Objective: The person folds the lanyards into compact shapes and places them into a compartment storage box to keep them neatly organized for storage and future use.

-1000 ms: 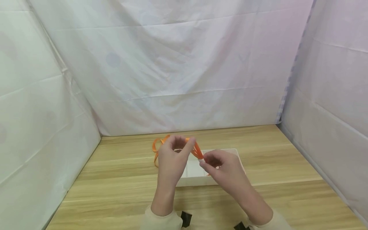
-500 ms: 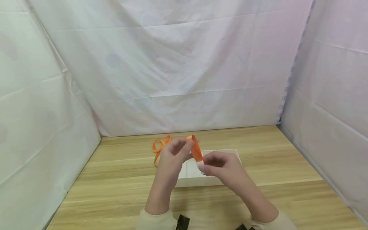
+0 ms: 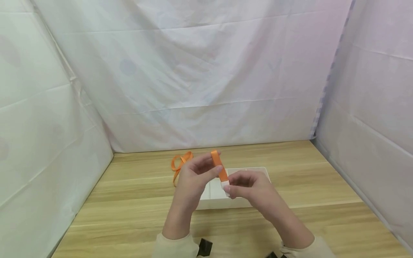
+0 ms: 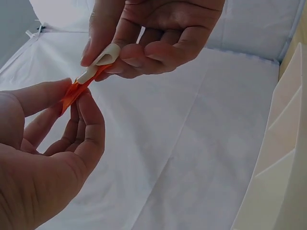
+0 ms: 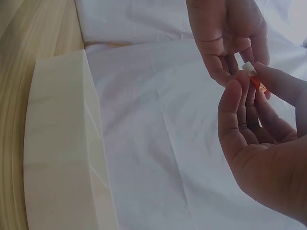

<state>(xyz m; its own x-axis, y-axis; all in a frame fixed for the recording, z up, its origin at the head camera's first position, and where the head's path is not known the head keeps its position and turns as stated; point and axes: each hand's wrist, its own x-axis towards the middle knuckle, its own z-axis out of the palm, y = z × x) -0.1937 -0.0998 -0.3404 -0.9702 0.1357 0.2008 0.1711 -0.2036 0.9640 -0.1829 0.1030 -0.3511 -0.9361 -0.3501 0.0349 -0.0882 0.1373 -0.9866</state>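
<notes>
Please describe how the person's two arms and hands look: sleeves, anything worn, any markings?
Both hands, left hand and right hand, are bare: no gloves or rings visible. Cream sleeves end at the wrists. A black device sits by each cuff. No markings show.

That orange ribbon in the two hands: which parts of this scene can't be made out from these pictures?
- Ribbon: its far end, head view, hidden behind the left hand.
- White clip: its shape, mostly covered by the right hand.
- White box: contents, blocked by both hands.
- Black items: cut off at the bottom edge.
</notes>
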